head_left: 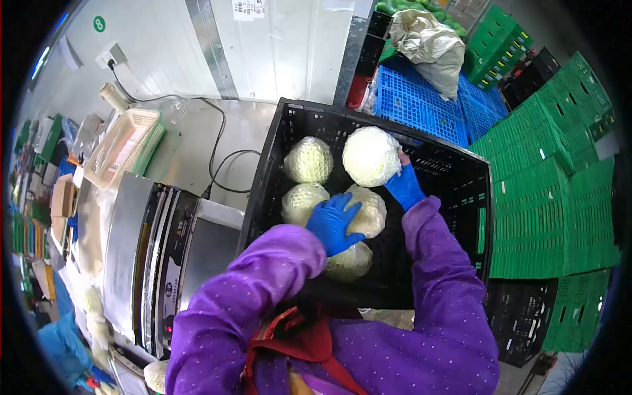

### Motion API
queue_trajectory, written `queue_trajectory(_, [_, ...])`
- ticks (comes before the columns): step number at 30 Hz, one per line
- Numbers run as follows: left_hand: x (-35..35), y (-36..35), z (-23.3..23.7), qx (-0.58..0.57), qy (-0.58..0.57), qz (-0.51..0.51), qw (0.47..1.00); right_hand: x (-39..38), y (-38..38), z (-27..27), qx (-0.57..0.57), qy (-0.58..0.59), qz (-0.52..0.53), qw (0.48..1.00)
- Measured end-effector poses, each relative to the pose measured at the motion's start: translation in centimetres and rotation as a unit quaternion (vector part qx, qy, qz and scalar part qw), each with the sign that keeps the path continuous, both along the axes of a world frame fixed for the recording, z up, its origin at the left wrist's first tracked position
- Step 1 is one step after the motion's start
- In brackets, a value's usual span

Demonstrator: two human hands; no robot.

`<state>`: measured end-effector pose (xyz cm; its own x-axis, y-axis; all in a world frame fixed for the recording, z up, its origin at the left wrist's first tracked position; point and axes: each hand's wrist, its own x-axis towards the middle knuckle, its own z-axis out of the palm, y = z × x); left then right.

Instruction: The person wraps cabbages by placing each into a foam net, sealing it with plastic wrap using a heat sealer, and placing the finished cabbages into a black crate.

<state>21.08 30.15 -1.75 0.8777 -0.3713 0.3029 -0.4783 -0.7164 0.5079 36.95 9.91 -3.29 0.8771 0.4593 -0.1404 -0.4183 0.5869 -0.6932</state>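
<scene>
A black plastic crate [262,178] holds several pale round cabbages, some in white foam netting. My right hand [403,183], in a blue glove with bare skin at a fingertip, grips the right side of a whitish cabbage [370,155] at the back of the crate. My left hand [334,225], also gloved in blue, lies with fingers spread over a netted cabbage [367,212] and the one left of it [303,201]. Another cabbage [311,160] sits at the back left. Partly under my left hand is a front cabbage [350,262].
To the left stands a wrapping machine [172,257] on a metal table, with a black cable [214,158] behind it. A cream basket [122,148] sits further left. Green crates [530,210] are stacked at right; blue crates [421,99] stand behind. Another person's blue sleeve [62,345] shows lower left.
</scene>
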Motion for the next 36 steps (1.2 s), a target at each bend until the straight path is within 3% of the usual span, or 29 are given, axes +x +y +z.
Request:
queue_trajectory(4, [1.2,-2.7,-1.6,0.13,0.102,-0.026,0.986,0.4,-0.5,-5.3,-0.107,-0.057,0.005,0.993])
queue_trajectory(5, [1.2,-2.9,-1.8,0.146,0.132,-0.033,0.98,1.0,-0.1,-6.8,-0.085,-0.014,-0.009,0.996])
queue_trajectory(6, [1.2,-2.6,-1.5,0.144,0.138,-0.044,0.979,0.6,0.8,-5.6,-0.132,0.037,-0.025,0.99])
queue_trajectory(8, [0.6,-1.7,-0.8,0.14,0.152,-0.065,0.976,0.0,1.3,-5.1,-0.192,0.031,-0.04,0.98])
queue_trajectory(9, [0.6,-1.6,-1.0,0.131,0.106,-0.049,0.984,-0.4,1.2,-4.9,-0.184,0.027,-0.032,0.982])
queue_trajectory(12, [2.4,-1.1,-1.8,0.021,0.153,-0.033,0.987,-1.2,0.8,-4.8,-0.168,0.007,-0.016,0.986])
queue_trajectory(13, [3.6,-0.9,-0.9,-0.107,0.133,0.05,0.984,-1.5,0.8,-5.3,-0.166,0.0,-0.018,0.986])
queue_trajectory(14, [4.9,-0.1,0.3,-0.172,0.078,0.099,0.977,-1.6,0.7,-5.8,-0.163,-0.007,-0.023,0.986])
queue_trajectory(16, [8.3,0.9,1.4,-0.18,-0.059,0.194,0.963,-1.4,-0.1,-7.0,-0.18,0.008,0.006,0.984])
queue_trajectory(18, [10.8,0.8,-2.2,-0.14,-0.027,0.2,0.97,-0.6,-0.3,-8.6,-0.146,0.018,0.023,0.989])
queue_trajectory(22, [11.3,-0.6,-1.1,-0.025,0.031,0.204,0.978,-3.2,0.4,-5.3,-0.117,0.097,0.035,0.988])
queue_trajectory(25, [12.5,0.3,-0.6,-0.028,0.084,0.192,0.977,-3.9,-0.4,-5.6,-0.21,0.032,0.044,0.976])
queue_trajectory(28, [12.1,0.3,0.1,-0.097,0.143,0.184,0.968,-3.5,-0.5,-5.2,-0.27,-0.04,0.029,0.961])
queue_trajectory(30, [11.3,0.5,-0.5,-0.251,0.19,0.18,0.932,-3.8,-0.2,-3.5,-0.289,-0.093,-0.001,0.953])
queue_trajectory(33, [10.1,0.5,-2.0,-0.451,0.242,0.189,0.838,-3.3,0.9,0.0,-0.26,-0.236,-0.051,0.935])
queue_trajectory(36, [11.4,-0.1,-2.0,-0.576,0.28,0.204,0.74,-1.7,-0.4,3.0,-0.393,-0.383,-0.026,0.836])
